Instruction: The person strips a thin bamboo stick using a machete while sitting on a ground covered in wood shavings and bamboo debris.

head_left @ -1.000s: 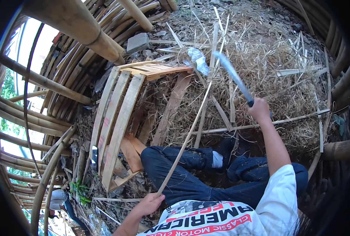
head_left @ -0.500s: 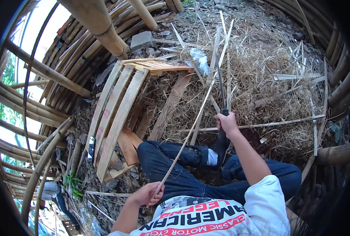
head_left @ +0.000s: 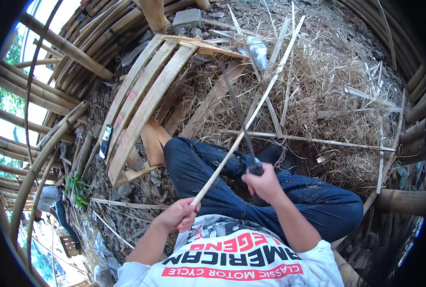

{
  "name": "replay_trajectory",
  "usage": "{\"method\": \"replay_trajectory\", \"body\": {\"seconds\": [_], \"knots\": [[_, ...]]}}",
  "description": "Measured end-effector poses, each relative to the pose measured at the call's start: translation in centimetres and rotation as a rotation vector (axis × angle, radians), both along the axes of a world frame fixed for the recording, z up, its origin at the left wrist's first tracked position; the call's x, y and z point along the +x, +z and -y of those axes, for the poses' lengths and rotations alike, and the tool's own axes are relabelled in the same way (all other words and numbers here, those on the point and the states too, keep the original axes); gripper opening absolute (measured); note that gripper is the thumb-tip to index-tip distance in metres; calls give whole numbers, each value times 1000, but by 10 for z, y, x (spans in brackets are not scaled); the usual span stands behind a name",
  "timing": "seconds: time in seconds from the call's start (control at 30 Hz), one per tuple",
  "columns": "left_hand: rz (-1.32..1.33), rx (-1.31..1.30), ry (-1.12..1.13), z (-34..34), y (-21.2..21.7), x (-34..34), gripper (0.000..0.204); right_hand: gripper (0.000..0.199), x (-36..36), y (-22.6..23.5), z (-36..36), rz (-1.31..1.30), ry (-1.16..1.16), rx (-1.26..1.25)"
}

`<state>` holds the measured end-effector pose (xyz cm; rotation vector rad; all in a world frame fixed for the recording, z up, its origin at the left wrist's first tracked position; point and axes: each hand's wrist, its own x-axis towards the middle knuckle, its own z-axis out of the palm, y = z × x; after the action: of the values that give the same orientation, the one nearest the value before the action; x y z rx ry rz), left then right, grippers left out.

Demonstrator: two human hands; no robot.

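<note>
My left hand (head_left: 178, 215) is closed round the near end of a long, pale bamboo strip (head_left: 221, 167). The strip slants away to the upper right, over my crossed legs and out above the shavings. A black-handled knife (head_left: 233, 98) with a long, narrow, dark blade is gripped in my right hand (head_left: 265, 184), above my lap. Its blade points away and to the left and crosses the strip in the picture; whether the two touch I cannot tell.
A slatted wooden crate (head_left: 148, 105) lies tipped at the left, with a phone (head_left: 106, 140) on its slats. Bamboo shavings (head_left: 327, 110) and loose strips cover the ground ahead. A plastic bag (head_left: 257, 52) and a grey block (head_left: 186, 18) lie farther off. Bamboo poles (head_left: 404, 202) stand around.
My right hand has drawn the knife back toward my body, and its blade has swung left across the strip. My left hand keeps hold of the strip. The view has shifted slightly.
</note>
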<state>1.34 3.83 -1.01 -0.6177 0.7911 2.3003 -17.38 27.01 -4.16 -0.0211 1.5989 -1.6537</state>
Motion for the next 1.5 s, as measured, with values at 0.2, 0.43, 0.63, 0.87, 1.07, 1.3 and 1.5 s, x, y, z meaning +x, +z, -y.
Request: {"method": "replay_trajectory", "body": {"seconds": [0.2, 0.43, 0.63, 0.87, 1.07, 1.3, 1.5], "knots": [[23, -652, -356, -14, 12, -8, 32, 25, 52, -6, -25, -314, 301, 216], [-131, -1407, -461, -39, 32, -16, 60, 24, 49, 1, -30, -469, 345, 171], [-178, -1666, -555, -48, 43, -15, 57, 24, 28, 19, -28, -530, 585, 405], [-169, -1752, -569, -49, 39, -10, 56, 23, 26, 13, -27, -603, 586, 505], [-193, -1762, -560, -45, 35, -11, 55, 23, 35, 5, -20, -604, 568, 501], [-196, -1727, -523, -44, 31, -11, 54, 25, 28, 13, -14, -725, 633, 492], [-177, -1697, -503, -42, 28, -11, 54, 27, 15, 17, 2, -831, 770, 471]]}}
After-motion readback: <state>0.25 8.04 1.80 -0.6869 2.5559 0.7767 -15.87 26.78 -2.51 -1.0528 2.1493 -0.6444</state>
